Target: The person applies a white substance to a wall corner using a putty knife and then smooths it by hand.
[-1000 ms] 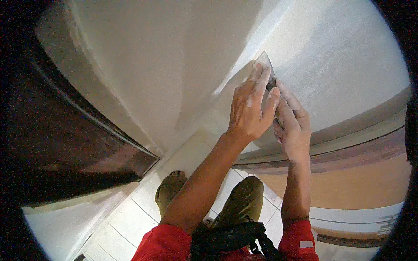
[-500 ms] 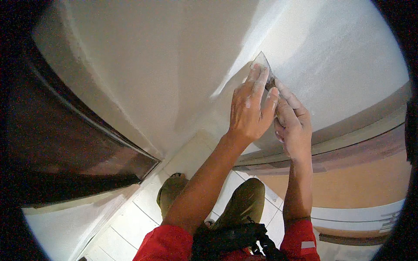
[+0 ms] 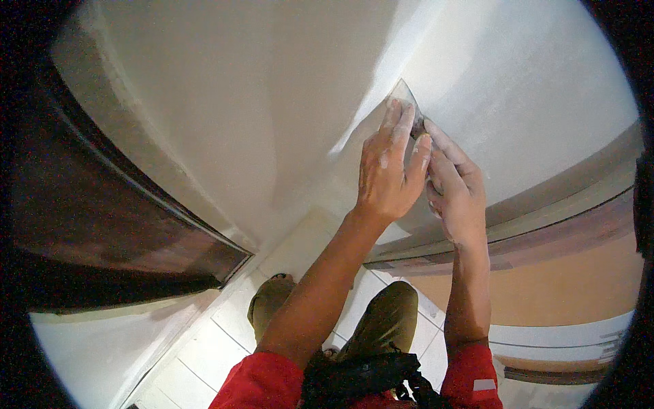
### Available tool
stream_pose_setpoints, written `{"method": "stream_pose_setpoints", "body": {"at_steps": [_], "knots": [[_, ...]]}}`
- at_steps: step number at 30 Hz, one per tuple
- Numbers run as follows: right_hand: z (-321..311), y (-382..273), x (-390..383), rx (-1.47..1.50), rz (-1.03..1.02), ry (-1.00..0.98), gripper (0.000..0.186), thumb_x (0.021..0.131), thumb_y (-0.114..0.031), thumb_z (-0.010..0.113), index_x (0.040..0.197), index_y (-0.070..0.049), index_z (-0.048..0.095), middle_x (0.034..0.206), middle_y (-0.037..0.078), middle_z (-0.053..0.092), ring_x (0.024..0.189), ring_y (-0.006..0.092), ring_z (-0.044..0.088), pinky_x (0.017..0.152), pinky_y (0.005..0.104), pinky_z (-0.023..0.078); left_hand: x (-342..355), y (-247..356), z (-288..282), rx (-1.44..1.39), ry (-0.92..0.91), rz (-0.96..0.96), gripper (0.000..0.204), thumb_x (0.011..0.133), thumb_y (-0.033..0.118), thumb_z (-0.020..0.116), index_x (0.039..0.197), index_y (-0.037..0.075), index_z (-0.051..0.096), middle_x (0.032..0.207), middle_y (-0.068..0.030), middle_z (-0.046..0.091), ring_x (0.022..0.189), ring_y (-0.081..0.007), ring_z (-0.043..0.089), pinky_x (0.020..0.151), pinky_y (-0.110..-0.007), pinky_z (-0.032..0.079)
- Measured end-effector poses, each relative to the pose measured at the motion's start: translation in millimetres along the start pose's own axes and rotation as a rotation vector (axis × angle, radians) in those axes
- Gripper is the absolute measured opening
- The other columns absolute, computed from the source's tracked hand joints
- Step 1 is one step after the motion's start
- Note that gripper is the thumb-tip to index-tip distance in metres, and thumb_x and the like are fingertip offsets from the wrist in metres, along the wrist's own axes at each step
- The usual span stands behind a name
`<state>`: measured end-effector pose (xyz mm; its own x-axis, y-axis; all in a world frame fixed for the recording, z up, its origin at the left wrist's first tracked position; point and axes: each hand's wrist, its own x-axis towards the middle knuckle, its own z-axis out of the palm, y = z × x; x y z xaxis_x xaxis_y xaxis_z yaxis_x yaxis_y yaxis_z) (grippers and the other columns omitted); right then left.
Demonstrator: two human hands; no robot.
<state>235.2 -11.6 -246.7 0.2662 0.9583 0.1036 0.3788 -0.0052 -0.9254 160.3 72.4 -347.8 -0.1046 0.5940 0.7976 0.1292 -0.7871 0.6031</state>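
Observation:
A putty knife [image 3: 407, 97] with a pale, smeared blade is held against the wall by both hands, its pointed corner at the inner corner where two wall faces meet. My left hand [image 3: 387, 163] presses its fingertips flat on the blade, with the thumb near the handle end. My right hand [image 3: 458, 180] is closed round the handle, which its fingers mostly hide; the index finger stretches along toward the blade. Whitish powder coats the fingers of both hands. Smooth plastered wall [image 3: 524, 102] lies right of the blade.
A dark brown door frame [image 3: 136, 218] rises at the left. To the right, a wooden-toned panel [image 3: 572, 279] runs below a grey band on the wall. White floor tiles [image 3: 204, 347] lie beneath my legs. A black strapped bag [image 3: 368, 375] hangs at my waist.
Both hands and the putty knife have shifted slightly left and a little up along the wall corner. The grip looks the same.

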Motion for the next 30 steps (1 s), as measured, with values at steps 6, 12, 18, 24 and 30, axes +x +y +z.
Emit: {"method": "stream_pose_setpoints", "body": {"at_steps": [6, 12, 18, 24, 30], "knots": [[2.3, 4.5, -2.3, -0.027, -0.035, -0.011, 0.043, 0.105, -0.021, 0.054, 0.144, -0.004, 0.061, 0.073, -0.006, 0.053, 0.056, 0.0017, 0.04, 0.049, 0.0217, 0.031, -4.4, 4.9, -7.2, -0.013, -0.069, -0.067, 0.052, 0.104, 0.022, 0.058, 0.146, -0.006, 0.049, 0.145, -0.0344, 0.053, 0.134, -0.0496, 0.052, 0.112, -0.052, 0.04], [5.1, 13.3, -2.6, 0.014, -0.048, 0.0, 0.042, 0.105, -0.02, 0.055, 0.144, -0.005, 0.06, 0.075, -0.006, 0.055, 0.056, 0.0015, 0.041, 0.048, 0.0209, 0.032, -6.8, -0.8, -10.1, 0.002, -0.035, -0.046, 0.05, 0.103, 0.021, 0.059, 0.146, -0.004, 0.051, 0.145, -0.0324, 0.054, 0.133, -0.0475, 0.054, 0.112, -0.052, 0.04], [3.6, 13.6, -4.3, 0.031, -0.04, 0.016, 0.042, 0.105, -0.022, 0.056, 0.144, -0.006, 0.061, 0.077, -0.005, 0.056, 0.055, 0.0013, 0.042, 0.046, 0.0208, 0.03, -5.6, 2.2, -16.2, -0.046, -0.092, -0.105, 0.049, 0.103, 0.018, 0.058, 0.145, -0.004, 0.051, 0.145, -0.0332, 0.053, 0.134, -0.0479, 0.053, 0.113, -0.052, 0.04], [-6.0, 13.6, -6.0, 0.049, 0.006, 0.0, 0.043, 0.104, -0.021, 0.057, 0.146, -0.012, 0.06, 0.076, -0.005, 0.056, 0.053, 0.0013, 0.041, 0.045, 0.0204, 0.031, -2.2, -0.5, -12.5, -0.032, -0.007, -0.011, 0.044, 0.102, 0.018, 0.059, 0.141, -0.003, 0.054, 0.14, -0.0308, 0.058, 0.124, -0.0473, 0.06, 0.108, -0.051, 0.045], [-25.7, 75.0, -45.4, -0.055, 0.057, -0.019, 0.047, 0.102, -0.024, 0.06, 0.146, -0.009, 0.059, 0.091, -0.001, 0.066, 0.062, 0.0053, 0.05, 0.052, 0.023, 0.041, -3.3, -3.1, -18.7, 0.052, -0.061, -0.092, 0.037, 0.096, 0.012, 0.064, 0.13, -0.001, 0.061, 0.134, -0.0258, 0.063, 0.124, -0.042, 0.06, 0.105, -0.049, 0.046]]}}
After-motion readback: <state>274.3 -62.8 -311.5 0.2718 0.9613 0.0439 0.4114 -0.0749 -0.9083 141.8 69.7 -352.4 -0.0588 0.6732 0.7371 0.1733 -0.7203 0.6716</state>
